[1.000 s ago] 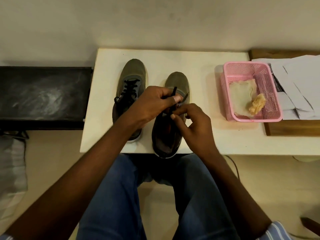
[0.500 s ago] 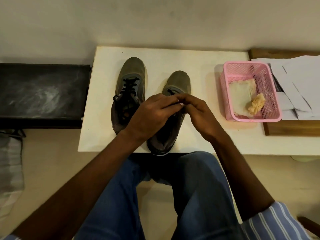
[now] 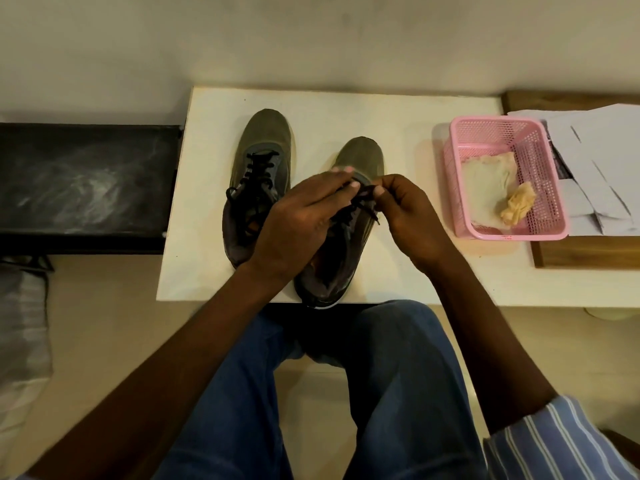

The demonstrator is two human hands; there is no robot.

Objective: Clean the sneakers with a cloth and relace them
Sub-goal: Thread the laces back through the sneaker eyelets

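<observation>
Two olive-grey sneakers stand side by side on a white table (image 3: 398, 109), toes pointing away. The left sneaker (image 3: 258, 174) is laced with a black lace. The right sneaker (image 3: 360, 157) sits nearer the front edge, its heel over the edge. My left hand (image 3: 301, 223) lies over its tongue, fingertips pinching the black lace (image 3: 363, 202). My right hand (image 3: 408, 216) pinches the same lace from the right side. Much of the right sneaker's lacing is hidden under my hands.
A pink mesh basket (image 3: 485, 129) at the table's right holds a pale cloth (image 3: 485, 185) and a crumpled yellowish cloth (image 3: 517, 204). White papers (image 3: 595, 161) lie on a wooden board (image 3: 585, 251) further right. A black bench (image 3: 83, 185) stands left of the table.
Both hands have moved a little away from me toward the sneaker's toe end, and the right hand now pinches the lace at the sneaker's right side. The sneakers stay put.
</observation>
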